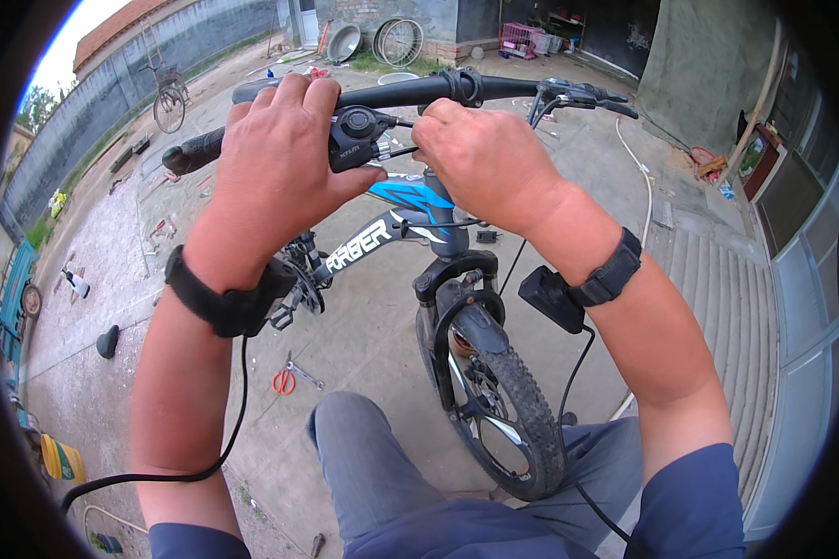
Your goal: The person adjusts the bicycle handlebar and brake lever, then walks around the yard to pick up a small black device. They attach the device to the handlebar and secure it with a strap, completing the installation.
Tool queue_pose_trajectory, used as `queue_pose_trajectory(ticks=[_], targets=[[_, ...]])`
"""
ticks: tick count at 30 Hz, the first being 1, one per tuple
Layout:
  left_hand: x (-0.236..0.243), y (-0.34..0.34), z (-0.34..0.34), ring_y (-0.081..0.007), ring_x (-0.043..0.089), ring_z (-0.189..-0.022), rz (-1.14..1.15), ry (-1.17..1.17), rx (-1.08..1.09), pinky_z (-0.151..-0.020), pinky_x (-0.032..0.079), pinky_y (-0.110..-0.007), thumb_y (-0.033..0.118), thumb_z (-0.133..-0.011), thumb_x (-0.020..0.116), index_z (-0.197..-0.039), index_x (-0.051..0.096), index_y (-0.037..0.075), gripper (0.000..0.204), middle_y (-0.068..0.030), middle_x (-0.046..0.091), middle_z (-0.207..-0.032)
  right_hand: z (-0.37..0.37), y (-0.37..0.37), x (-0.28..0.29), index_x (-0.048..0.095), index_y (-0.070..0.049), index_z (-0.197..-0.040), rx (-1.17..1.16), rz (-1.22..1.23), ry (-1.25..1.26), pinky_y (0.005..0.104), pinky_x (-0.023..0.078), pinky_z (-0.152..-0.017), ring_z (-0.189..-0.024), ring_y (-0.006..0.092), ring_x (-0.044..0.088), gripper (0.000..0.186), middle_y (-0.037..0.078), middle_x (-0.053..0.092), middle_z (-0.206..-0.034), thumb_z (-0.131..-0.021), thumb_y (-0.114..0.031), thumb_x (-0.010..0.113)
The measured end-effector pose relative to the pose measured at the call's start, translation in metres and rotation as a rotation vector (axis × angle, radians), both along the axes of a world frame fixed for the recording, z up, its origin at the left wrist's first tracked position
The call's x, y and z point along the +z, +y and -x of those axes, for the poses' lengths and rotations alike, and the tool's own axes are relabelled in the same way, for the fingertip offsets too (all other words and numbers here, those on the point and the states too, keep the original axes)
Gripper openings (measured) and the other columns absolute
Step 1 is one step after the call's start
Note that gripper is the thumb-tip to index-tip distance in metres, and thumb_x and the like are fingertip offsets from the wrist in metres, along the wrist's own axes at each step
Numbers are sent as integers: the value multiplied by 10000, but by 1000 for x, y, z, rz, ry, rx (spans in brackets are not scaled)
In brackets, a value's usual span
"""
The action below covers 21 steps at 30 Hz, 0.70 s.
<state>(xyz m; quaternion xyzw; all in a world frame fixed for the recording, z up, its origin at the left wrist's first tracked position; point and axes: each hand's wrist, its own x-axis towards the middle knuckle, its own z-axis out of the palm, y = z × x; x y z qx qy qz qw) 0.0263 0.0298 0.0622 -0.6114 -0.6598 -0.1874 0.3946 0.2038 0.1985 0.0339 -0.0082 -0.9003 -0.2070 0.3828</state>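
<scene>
Through the head camera, I observe the bike (446,239) upright directly in front of the body, its front wheel (508,382) directed back between the legs (368,466). The bar (401,92) crosses the upper part of the view; the stem (464,86) clamps it. The shifter (348,140), a black unit with two cables (397,152) leaving its right side, is located at the bar, between the two hands.

Left hand (275,154): I have it over the left part of the bar, touching the shifter. Its fingers are bent over the far side, grasping the bar; the thumb extends along the lower edge of the shifter. The fingertips are hidden, so I cannot tell their exact contact.

Right hand (480,149): I have it to the right of the shifter, below the stem. Its fingers are bent and pinched together on the cables. I cannot tell whether one cable or both are gripped.

Wrists: each carries a black strap (615,270) with a small box and a lead.

Surroundings: on the ground left of the legs, orange-handled scissors (289,371) lie just beside a wrench (309,376). Farther left lie a saddle (108,342) and a bottle (76,283). A yellow bucket (62,458) is at the lower left
</scene>
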Motion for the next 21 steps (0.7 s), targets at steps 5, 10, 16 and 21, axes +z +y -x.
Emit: queue_pose_trajectory(ticks=[5,10,16,21], targets=[[-5,7,-1,-385,637,-1101,-11,-16,45,-965,478,-484,451,-732,907,-1256,620,33,729,-166,656,-1148,3,-1,-1,690,-132,-952,9,32,13,416,601,-660,-820,268,742,62,85,644,-927,-892,-148,688],[-3,7,-2,-391,636,-1101,31,-10,67,-963,486,-486,439,-733,909,-1262,619,32,728,-170,656,-1158,9,-5,2,721,-140,-868,20,71,5,408,571,-619,-755,260,704,120,55,609,-899,-915,-249,737],[-2,3,1,-400,633,-1108,44,-22,30,-970,495,-485,386,-722,921,-1281,617,29,729,-169,655,-1171,11,-3,10,772,-169,-882,-47,15,-122,399,586,-624,-783,254,739,222,54,661,-902,-957,-368,710],[-2,2,3,-375,639,-1108,42,13,17,-941,495,-488,387,-725,913,-1281,619,34,721,-150,662,-1158,9,6,19,776,-171,-880,-42,-22,-156,393,584,-619,-792,248,750,243,33,687,-907,-957,-391,706]])
